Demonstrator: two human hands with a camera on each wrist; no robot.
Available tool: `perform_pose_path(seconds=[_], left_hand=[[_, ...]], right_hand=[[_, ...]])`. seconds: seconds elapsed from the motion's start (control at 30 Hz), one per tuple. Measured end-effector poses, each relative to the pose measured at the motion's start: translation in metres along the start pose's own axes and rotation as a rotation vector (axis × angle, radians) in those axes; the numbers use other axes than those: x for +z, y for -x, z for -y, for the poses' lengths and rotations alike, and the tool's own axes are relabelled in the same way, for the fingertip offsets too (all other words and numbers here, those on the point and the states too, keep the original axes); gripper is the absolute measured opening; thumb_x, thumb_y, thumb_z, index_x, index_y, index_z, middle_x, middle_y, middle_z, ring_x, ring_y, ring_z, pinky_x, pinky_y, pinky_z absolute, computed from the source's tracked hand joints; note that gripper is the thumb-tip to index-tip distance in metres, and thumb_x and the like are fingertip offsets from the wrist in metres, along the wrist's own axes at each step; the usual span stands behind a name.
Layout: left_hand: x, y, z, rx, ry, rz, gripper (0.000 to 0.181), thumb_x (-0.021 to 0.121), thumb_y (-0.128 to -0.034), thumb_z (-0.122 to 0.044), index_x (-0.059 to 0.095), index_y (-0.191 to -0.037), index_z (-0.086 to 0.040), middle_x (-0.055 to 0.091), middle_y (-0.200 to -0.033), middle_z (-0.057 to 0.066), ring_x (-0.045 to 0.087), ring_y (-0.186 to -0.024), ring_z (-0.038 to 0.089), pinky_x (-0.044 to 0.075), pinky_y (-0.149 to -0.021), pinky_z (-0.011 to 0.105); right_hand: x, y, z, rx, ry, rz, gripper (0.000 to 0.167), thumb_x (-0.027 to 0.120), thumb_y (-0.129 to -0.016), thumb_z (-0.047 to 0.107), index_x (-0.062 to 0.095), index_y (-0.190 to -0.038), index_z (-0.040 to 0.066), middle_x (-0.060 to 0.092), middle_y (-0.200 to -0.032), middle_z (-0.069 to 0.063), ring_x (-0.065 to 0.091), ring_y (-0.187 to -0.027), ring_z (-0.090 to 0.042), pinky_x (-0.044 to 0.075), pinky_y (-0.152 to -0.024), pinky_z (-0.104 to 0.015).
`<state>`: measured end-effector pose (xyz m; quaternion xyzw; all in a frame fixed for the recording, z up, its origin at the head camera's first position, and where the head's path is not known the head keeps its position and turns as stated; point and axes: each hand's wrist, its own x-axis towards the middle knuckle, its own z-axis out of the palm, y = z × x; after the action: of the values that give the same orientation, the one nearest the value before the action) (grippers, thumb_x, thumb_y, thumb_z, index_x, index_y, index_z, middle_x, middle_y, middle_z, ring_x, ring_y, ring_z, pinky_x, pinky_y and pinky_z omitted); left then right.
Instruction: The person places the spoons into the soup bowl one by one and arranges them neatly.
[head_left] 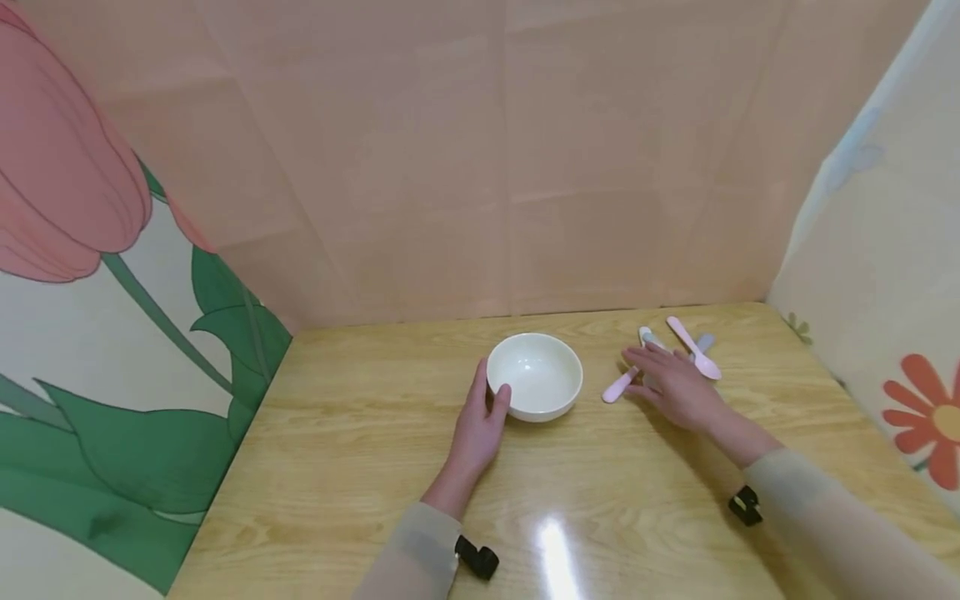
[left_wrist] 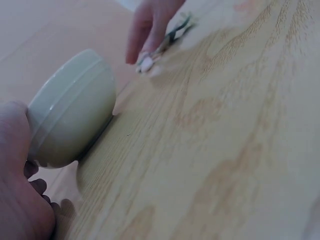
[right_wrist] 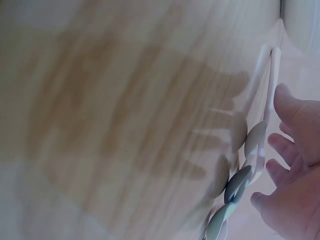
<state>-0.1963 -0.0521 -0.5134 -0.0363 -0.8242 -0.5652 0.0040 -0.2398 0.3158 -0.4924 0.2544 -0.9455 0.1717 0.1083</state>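
A white bowl (head_left: 534, 379) stands upright on the wooden table. My left hand (head_left: 480, 425) holds it at its left side, the thumb by the near rim and the fingers along the outer wall. In the left wrist view the bowl (left_wrist: 75, 110) appears from its side. To the right, my right hand (head_left: 678, 387) hovers over several small spoons with its fingers spread. A pink spoon (head_left: 692, 348) crosses a grey-blue one (head_left: 705, 341). A lilac handle (head_left: 618, 387) and a pale tip (head_left: 645, 333) stick out from under the hand, which hides the rest.
The wooden table (head_left: 337, 467) meets a plain pinkish backdrop (head_left: 405, 183) at its far edge. A tulip-printed sheet (head_left: 150, 450) borders the left side, and a flower-printed sheet (head_left: 885, 275) the right. Each wrist wears a small black camera (head_left: 477, 558).
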Motion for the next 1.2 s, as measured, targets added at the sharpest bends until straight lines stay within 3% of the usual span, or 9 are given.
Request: perform_pose_path(seconds=[0.5, 0.77, 1.2], left_hand=[[0.0016, -0.0009, -0.0013, 0.011, 0.002, 0.008, 0.076, 0.048, -0.116, -0.057, 0.014, -0.179, -0.031, 0.022, -0.182, -0.003, 0.023, -0.166, 0.02, 0.023, -0.134, 0.046], [0.0012, -0.0017, 0.001, 0.006, 0.001, 0.003, 0.077, 0.048, -0.1152, -0.059, 0.014, -0.179, -0.034, 0.023, -0.182, -0.003, 0.023, -0.166, 0.021, 0.024, -0.134, 0.048], [0.0023, -0.0049, 0.0023, 0.005, 0.012, 0.008, 0.074, 0.049, -0.1168, -0.053, 0.015, -0.179, -0.032, 0.023, -0.182, -0.001, 0.023, -0.166, 0.021, 0.023, -0.134, 0.048]], right_hand=[[-0.002, -0.001, -0.0038, -0.007, 0.027, 0.068, 0.058, 0.085, -0.099, 0.032, 0.07, -0.144, -0.001, 0.062, -0.151, -0.028, 0.042, -0.149, -0.061, 0.026, -0.114, -0.089], [-0.001, -0.0046, -0.0041, -0.042, 0.044, 0.059, 0.043, 0.089, -0.095, 0.027, 0.078, -0.132, 0.006, 0.073, -0.139, -0.02, 0.044, -0.146, -0.062, 0.029, -0.11, -0.09], [0.0007, -0.0074, -0.0077, -0.039, 0.027, 0.032, 0.03, 0.092, -0.091, 0.021, 0.083, -0.117, 0.008, 0.078, -0.128, -0.017, 0.053, -0.141, -0.059, 0.031, -0.11, -0.088]])
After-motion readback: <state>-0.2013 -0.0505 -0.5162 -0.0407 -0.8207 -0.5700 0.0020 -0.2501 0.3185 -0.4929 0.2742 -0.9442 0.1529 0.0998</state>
